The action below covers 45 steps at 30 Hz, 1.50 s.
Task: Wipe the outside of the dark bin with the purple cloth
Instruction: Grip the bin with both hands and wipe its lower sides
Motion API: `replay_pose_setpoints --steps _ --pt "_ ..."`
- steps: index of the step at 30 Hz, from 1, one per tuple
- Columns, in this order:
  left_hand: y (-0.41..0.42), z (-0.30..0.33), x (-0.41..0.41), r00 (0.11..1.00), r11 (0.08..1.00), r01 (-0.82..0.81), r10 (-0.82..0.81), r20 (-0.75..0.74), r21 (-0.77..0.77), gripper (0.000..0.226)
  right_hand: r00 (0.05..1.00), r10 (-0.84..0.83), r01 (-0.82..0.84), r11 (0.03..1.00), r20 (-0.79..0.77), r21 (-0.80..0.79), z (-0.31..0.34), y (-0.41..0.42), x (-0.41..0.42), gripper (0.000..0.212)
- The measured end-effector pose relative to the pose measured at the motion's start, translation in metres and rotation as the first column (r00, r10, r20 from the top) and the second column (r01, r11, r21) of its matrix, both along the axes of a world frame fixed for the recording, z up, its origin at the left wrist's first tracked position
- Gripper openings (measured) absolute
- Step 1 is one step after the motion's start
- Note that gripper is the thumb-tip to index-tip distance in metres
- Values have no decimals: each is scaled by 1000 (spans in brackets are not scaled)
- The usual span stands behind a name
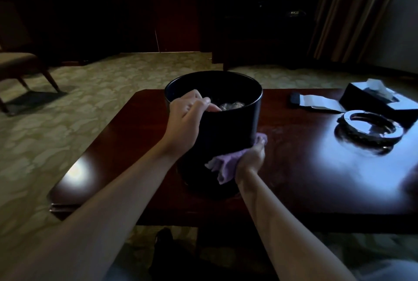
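The dark round bin point(228, 127) stands upright on the reddish wooden table point(294, 179), with crumpled clear plastic inside it. My left hand point(187, 120) grips the bin's near-left rim, fingers curled over the edge. My right hand point(251, 158) holds the purple cloth point(222, 165) and presses it against the lower right of the bin's outer wall. Part of the cloth hangs loose below my hand.
On the table to the right sit a shiny round ashtray point(371, 129), a black tissue box point(375, 97), a white paper point(321, 102) and a small dark remote point(295, 97). A chair point(20, 63) stands on the carpet at far left. Curtains point(352, 9) hang at back right.
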<state>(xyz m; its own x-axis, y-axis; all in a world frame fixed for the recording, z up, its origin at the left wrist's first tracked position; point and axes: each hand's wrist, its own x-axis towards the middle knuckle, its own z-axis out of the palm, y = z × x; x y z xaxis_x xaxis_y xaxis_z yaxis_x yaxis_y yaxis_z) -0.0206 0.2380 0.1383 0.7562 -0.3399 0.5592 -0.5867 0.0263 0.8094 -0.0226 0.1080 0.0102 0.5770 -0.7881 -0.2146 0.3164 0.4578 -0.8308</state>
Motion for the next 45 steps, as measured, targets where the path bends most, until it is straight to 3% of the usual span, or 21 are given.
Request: replay_pose_setpoints --steps 3,6,8,11,14,16,19,22,25,28,30,33,36,40,42,43,45 --pt "-3 1 0 999 999 -31 30 -21 -16 36 992 121 -115 978 -23 173 -54 -11 6 43" --pt "-3 2 0 997 997 -71 71 0 -17 35 988 145 -140 987 -51 79 -88 -19 16 52" --pt "-1 1 0 997 997 -71 71 16 3 34 990 138 -140 982 -20 -130 -63 -27 16 40" --pt "-2 0 0 997 997 -68 66 41 33 35 989 85 -28 913 124 -407 47 -23 12 30" --pt "-4 1 0 991 994 -110 108 74 27 33 985 34 61 853 171 -518 121 -12 7 56" --pt "-3 1 1 992 994 -102 100 72 25 33 980 43 68 845 195 -530 124 -11 9 60" --pt "-3 1 0 996 997 -71 71 53 2 40 957 155 -41 910 245 -414 94 -28 17 64" --pt "-2 2 3 994 996 -80 81 73 -26 48 946 293 -260 943 142 -209 48 -47 28 61" --pt "12 3 16 995 996 -83 85 44 -38 38 956 293 -293 954 -13 -60 5 -32 15 45" --pt "27 5 29 996 997 -80 80 31 -6 37 946 293 -279 954 -139 108 -28 -10 5 50" --pt "30 5 35 992 992 -120 120 25 24 36 968 223 -207 968 -116 139 -54 -6 16 55" --pt "26 -2 42 936 940 -317 288 202 128 41 995 34 -37 999 -89 -31 -35 18 13 59" --pt "11 -10 33 765 805 -568 439 472 172 48 1000 -18 17 895 3 -446 31 45 -8 54" --pt "-8 -20 23 699 750 -653 542 467 108 39 986 29 76 788 161 -610 63 21 4 52" --pt "-8 -22 24 684 755 -653 555 474 59 35 978 126 -22 854 165 -520 55 -3 20 51" --pt "-8 -23 24 684 761 -647 556 471 41 33 969 192 -123 921 157 -371 48 -13 24 50" --pt "-9 -23 23 679 762 -647 564 471 20 32 967 254 -250 959 12 -137 22 -22 18 49"
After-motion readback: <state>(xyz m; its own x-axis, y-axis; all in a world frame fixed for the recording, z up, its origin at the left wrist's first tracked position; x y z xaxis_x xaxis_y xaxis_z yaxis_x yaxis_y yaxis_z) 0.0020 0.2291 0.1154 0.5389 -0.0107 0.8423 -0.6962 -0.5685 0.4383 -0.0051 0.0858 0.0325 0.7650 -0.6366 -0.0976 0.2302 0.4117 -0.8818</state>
